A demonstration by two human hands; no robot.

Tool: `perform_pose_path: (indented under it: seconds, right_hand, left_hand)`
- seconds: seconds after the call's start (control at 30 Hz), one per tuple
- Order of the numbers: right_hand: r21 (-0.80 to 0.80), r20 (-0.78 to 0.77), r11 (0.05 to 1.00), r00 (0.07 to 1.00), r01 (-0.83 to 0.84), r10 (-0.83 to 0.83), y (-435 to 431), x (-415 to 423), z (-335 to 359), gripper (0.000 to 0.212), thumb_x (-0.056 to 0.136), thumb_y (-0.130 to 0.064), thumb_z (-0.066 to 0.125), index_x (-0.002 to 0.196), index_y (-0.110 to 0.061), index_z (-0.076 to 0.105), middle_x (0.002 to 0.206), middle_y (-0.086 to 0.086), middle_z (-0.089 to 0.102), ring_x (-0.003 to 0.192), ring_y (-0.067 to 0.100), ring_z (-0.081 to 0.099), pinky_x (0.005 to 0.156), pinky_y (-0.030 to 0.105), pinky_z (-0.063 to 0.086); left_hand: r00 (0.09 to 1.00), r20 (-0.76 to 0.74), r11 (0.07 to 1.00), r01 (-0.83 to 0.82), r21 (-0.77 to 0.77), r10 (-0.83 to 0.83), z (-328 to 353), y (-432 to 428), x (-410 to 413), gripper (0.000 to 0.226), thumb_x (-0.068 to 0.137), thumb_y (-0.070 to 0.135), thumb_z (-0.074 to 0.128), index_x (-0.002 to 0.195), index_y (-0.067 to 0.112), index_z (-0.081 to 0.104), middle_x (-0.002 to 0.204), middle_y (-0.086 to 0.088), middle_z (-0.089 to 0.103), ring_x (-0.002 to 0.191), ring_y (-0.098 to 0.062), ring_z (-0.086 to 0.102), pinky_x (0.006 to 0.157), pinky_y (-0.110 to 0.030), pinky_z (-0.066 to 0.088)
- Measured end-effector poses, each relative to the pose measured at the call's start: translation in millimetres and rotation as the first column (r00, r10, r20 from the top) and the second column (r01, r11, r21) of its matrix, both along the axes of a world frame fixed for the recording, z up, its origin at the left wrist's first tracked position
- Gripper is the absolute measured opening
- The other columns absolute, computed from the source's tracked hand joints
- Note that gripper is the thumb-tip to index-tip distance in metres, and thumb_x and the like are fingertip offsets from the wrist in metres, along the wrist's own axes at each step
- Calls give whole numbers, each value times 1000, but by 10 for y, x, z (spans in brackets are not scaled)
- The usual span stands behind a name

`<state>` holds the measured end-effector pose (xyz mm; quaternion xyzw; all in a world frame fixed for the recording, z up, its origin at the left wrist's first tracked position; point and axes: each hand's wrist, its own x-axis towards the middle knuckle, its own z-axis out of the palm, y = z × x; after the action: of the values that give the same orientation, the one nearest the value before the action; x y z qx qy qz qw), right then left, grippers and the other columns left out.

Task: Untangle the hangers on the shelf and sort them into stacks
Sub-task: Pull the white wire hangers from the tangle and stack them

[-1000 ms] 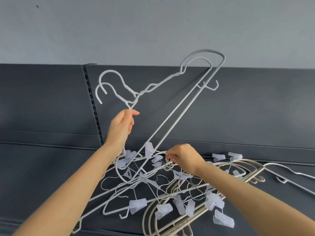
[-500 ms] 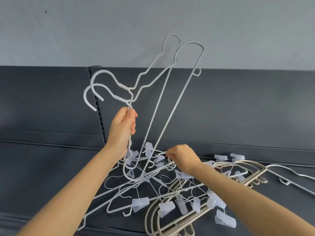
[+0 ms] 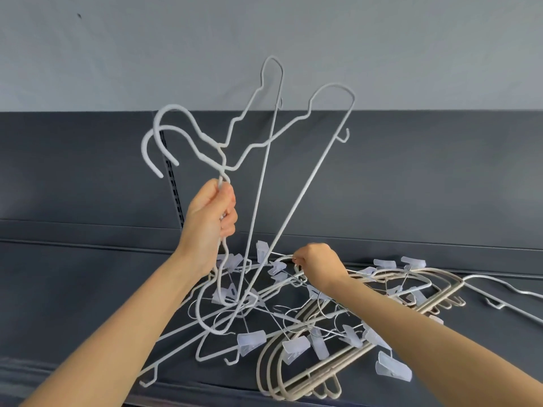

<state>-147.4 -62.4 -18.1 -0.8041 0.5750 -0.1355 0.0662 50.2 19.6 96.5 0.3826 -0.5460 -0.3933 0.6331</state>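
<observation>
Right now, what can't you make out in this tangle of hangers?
Head view only:
Which hanger the thin wire pinched by the right hand belongs to: lost in the pile.
Whether the two white hangers gripped by the left hand are free below: clip hangers cover their lower ends.
The lone hanger far right: cut off by the frame edge.
</observation>
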Motion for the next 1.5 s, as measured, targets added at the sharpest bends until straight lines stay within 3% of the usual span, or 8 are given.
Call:
perform_pose_path:
  seconds: [0.2,0.33,0.63,0.77,0.9,1.1,1.27,1.5]
  right_hand:
    - [83,-54,997,998,-6,11,50,-5,-35,32,82,3,45,55,-15,44,61,3,45,66,32,46,51,28,37]
    - [-20,-55,974,973,-226,225,206,77,4,17,90,-12,46,87,-8,63,92,7,59,87,28,57,76,41,50]
    - [79,4,926,929,-370,371,527,370,-35,36,98,-27,44,79,1,57,82,14,57,79,29,52,77,45,45]
    - [-140,38,915,922,-378,386,559,344,-87,36,92,-36,54,112,-7,61,106,11,59,99,28,53,88,40,47]
    - [-221,-103,853,881,-473,461,562,379,-142,32,89,-33,58,115,-16,62,104,8,55,95,26,49,81,37,42]
    - [-92,98,900,896,-426,434,481,483,-137,30,92,-5,41,112,-11,63,96,8,54,83,28,55,73,39,49]
    - [-130,325,937,879,-324,349,487,491,-18,24,96,-6,43,107,-9,64,97,2,57,83,7,50,74,5,36]
    - [-181,461,972,860,-149,218,386,428,168,24,96,-9,48,111,-10,66,93,3,58,81,15,56,73,9,40]
  left_hand:
    - [994,44,995,-102,-19,103,78,-43,129,37,102,21,40,68,16,27,65,-1,28,53,-16,14,46,-27,11]
    - [991,-18,991,-133,-10,133,72,-85,199,37,101,22,41,68,15,27,66,-3,27,49,-13,15,43,-25,11]
    - [966,-231,993,-114,14,114,84,-191,406,40,102,22,42,63,17,35,61,2,34,41,-7,19,41,-21,11]
    - [950,-281,990,-140,21,140,6,-246,513,39,102,19,39,63,17,34,61,2,33,41,-7,18,41,-22,11]
    - [936,-327,992,-120,43,128,-27,-302,565,40,103,22,37,64,17,35,60,3,32,40,-7,19,41,-22,11]
    - [938,-333,995,-90,43,99,-70,-318,625,40,104,22,34,65,17,34,53,6,31,38,-6,19,39,-21,11]
    - [931,-357,996,-63,57,79,-158,-354,674,39,104,25,33,66,16,35,54,6,31,39,-6,19,40,-21,11]
    - [988,-134,997,-72,9,73,-80,-307,580,38,101,21,38,65,18,28,60,1,27,44,-9,16,43,-25,10]
